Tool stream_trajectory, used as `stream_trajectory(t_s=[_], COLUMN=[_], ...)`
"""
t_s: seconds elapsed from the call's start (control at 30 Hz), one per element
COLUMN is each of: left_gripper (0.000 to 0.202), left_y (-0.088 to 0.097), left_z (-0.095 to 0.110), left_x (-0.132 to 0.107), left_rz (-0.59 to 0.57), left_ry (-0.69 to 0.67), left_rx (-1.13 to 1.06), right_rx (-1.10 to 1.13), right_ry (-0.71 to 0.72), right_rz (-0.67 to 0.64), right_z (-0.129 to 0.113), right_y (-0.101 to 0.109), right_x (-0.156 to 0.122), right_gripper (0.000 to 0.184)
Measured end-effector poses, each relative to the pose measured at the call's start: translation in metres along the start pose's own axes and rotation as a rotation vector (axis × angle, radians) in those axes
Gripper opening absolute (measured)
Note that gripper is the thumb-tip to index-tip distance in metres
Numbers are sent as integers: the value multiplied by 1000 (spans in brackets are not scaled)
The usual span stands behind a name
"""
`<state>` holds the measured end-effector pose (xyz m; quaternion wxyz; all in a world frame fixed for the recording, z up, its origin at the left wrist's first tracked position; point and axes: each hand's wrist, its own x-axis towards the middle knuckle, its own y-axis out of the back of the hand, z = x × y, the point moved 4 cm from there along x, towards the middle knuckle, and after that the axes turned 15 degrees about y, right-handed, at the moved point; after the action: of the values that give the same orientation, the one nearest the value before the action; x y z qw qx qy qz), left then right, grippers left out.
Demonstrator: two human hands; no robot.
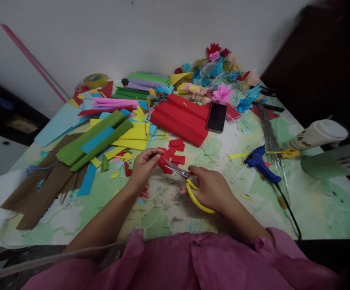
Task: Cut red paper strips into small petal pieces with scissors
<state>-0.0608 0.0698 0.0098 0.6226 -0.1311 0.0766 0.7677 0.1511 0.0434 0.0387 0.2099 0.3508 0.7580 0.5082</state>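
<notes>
My right hand (pixel 210 186) is closed around the yellow handles of a pair of scissors (pixel 179 170), whose blades point up and left, slightly parted. My left hand (pixel 146 166) pinches a small piece of red crepe paper (pixel 166 154) at its fingertips, close to the blade tips. Whether the blades touch that piece I cannot tell. Several cut red paper pieces (pixel 178 160) lie on the table just beyond the blades. Farther back is a large folded sheet of red crepe paper (pixel 179 121).
A black phone (pixel 216 117) rests against the red sheet. On the right are a blue glue gun (pixel 262 164) with its cord, thin wires (pixel 267 125) and a lidded paper cup (pixel 318 134). Green crepe rolls (pixel 93 139) lie left; paper flowers (pixel 220 68) pile up behind.
</notes>
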Motion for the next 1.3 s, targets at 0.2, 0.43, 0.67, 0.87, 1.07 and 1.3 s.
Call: stream_trajectory(t_s=[0.2, 0.43, 0.67, 0.87, 1.07, 1.3], left_gripper=[15, 16, 16, 17, 16, 15], left_y=[1, 1, 1, 4, 8, 7], left_z=[0, 4, 3, 7, 8, 7], left_x=[0, 0, -1, -1, 1, 2], left_rz=[-11, -4, -9, 15, 63, 61], left_ry=[-20, -28, 0, -33, -55, -55], left_rx=[-9, -25, -39, -24, 10, 13], right_rx=[14, 11, 35, 49, 76, 97], right_ry=[-5, 4, 2, -25, -16, -12], right_rz=[22, -1, -1, -11, 26, 25], right_z=[3, 3, 2, 3, 4, 6], right_y=[0, 0, -1, 0, 1, -2], right_x=[-1, 0, -1, -2, 0, -1], right_gripper=[44, 42, 39, 40, 55, 61])
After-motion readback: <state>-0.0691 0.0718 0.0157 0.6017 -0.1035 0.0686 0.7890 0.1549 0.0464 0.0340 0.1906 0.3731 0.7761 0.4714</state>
